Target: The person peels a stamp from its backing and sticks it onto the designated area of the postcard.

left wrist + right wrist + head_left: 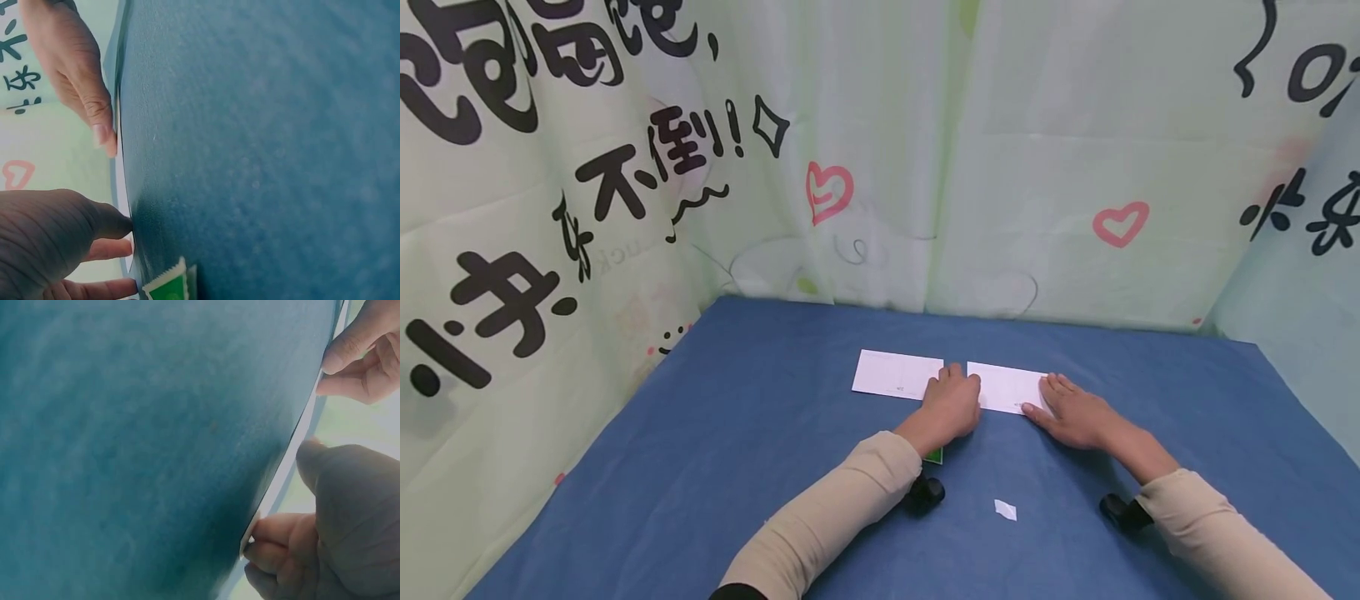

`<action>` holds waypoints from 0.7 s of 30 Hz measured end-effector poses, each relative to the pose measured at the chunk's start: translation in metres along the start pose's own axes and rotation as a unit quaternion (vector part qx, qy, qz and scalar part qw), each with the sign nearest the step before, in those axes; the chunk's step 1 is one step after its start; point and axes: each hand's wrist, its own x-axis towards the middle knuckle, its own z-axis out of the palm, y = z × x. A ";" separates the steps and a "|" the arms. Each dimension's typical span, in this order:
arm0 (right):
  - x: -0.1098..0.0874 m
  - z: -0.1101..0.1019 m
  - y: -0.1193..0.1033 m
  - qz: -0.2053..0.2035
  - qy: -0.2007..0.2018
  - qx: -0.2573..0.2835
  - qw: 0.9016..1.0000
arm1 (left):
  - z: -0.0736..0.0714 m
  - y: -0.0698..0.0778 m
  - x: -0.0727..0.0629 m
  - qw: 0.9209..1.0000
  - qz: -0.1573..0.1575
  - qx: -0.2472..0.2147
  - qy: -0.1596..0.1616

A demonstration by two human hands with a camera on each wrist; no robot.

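Observation:
Two white paper rectangles lie side by side on the blue table, each with faint small print. The left paper (891, 375) has its right end partly behind my left hand (953, 400). That hand reaches the narrow gap between the papers with bent fingers, its fingertips down at the left end of the right paper (1003, 385). My right hand (1078, 412) lies palm down at the other end of that paper, thumb spread along the near edge. A green stamp-like piece with a white serrated border (170, 287) is partly hidden under my left wrist.
A small white scrap (1005, 510) lies on the blue tablecloth (760, 467), nearer to me than the papers. Pale green curtains (880, 167) with black writing and red hearts enclose the table at the back and sides.

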 end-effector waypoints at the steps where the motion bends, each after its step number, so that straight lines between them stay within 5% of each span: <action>1: 0.000 0.000 0.000 0.000 0.004 0.004 1.000 | 0.000 0.000 0.000 1.000 0.001 0.001 0.001; 9: -0.004 0.004 0.007 -0.006 0.057 0.092 0.994 | 0.001 -0.005 0.001 1.000 0.014 -0.012 0.009; 14: -0.011 0.000 0.004 0.034 0.094 0.140 0.985 | -0.001 -0.011 0.000 0.998 0.027 -0.056 0.009; 21: -0.022 -0.009 -0.005 0.099 0.115 0.243 0.958 | -0.014 -0.023 -0.008 0.994 0.053 -0.095 0.029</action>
